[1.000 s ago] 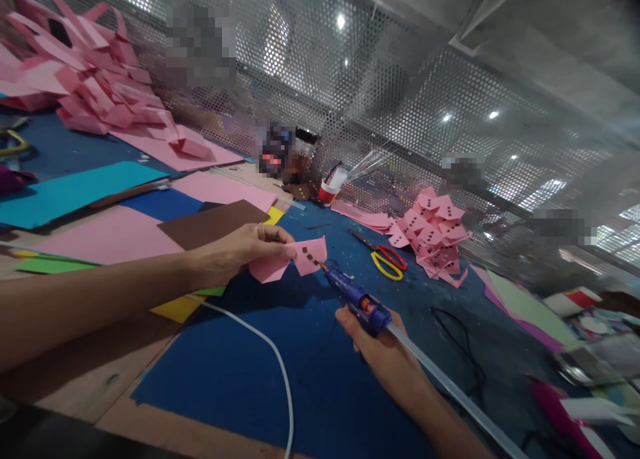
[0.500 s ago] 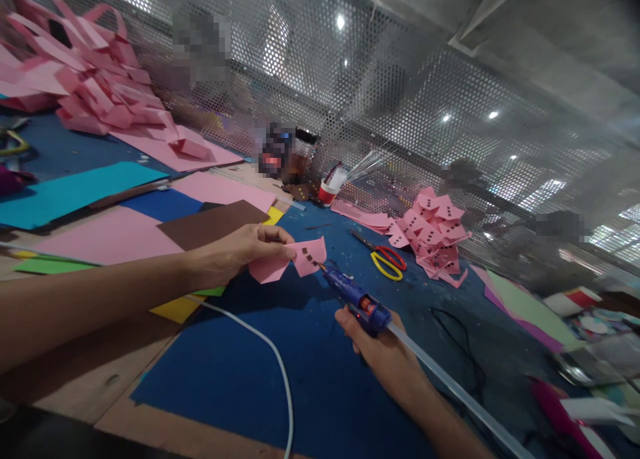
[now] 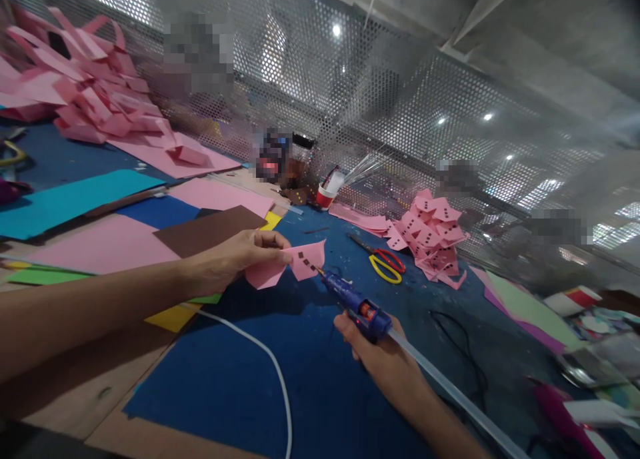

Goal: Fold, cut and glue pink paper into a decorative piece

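Pinched in my left hand is a folded pink paper piece with a few small dark squares along its right part. My right hand is wrapped round a blue hot glue gun, its tip at the paper's right edge, near the lowest dark square. Whether the tip touches the paper I cannot tell. From the back of the gun a long whitish glue stick runs down to the lower right. Both hands are above a dark blue sheet on the table.
Scissors with red and yellow handles lie beyond the glue gun. Behind them is a heap of dotted pink paper pieces. A pink paper pile stands at the left. A white cable and a black cord cross the table.
The view has shifted slightly. The glue gun's tip stays at the right edge of the pink paper, and both hands keep their hold with hardly any movement.
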Action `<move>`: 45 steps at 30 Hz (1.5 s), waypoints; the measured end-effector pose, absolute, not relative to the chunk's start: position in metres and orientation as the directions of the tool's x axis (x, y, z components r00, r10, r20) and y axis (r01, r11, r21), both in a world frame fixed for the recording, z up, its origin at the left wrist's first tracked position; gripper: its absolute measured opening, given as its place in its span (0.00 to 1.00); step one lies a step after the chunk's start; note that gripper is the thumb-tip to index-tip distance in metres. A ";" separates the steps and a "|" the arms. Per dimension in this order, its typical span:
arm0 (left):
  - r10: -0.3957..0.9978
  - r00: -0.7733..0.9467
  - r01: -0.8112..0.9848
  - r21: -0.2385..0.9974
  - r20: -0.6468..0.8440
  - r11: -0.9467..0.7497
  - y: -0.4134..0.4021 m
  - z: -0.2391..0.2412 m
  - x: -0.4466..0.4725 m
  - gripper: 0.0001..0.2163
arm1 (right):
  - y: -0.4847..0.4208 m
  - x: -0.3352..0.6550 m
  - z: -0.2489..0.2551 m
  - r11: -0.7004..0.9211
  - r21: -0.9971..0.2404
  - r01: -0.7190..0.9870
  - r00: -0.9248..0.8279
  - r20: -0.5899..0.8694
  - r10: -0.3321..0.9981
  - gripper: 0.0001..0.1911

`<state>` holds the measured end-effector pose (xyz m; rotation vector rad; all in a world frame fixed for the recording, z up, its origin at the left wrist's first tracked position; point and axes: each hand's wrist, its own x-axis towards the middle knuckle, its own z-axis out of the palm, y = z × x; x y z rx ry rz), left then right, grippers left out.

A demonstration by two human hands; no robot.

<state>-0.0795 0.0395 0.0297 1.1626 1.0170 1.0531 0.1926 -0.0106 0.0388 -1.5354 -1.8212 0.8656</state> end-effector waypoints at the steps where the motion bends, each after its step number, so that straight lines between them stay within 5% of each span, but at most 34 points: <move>1: 0.976 0.207 -0.092 0.992 -0.067 0.087 0.039 0.030 -0.080 0.13 | -0.010 0.193 0.038 0.117 -0.793 0.598 -0.147 0.035 0.989 0.22; 26: 0.968 0.248 -0.068 0.996 -0.038 0.056 0.035 0.034 -0.080 0.12 | -0.010 0.193 0.038 0.119 -0.808 0.577 -0.193 0.007 0.981 0.21; 45: 0.975 0.209 -0.105 0.989 -0.079 0.103 0.043 0.029 -0.079 0.13 | -0.006 0.199 0.033 -0.016 -0.789 0.614 -0.161 -0.145 0.976 0.27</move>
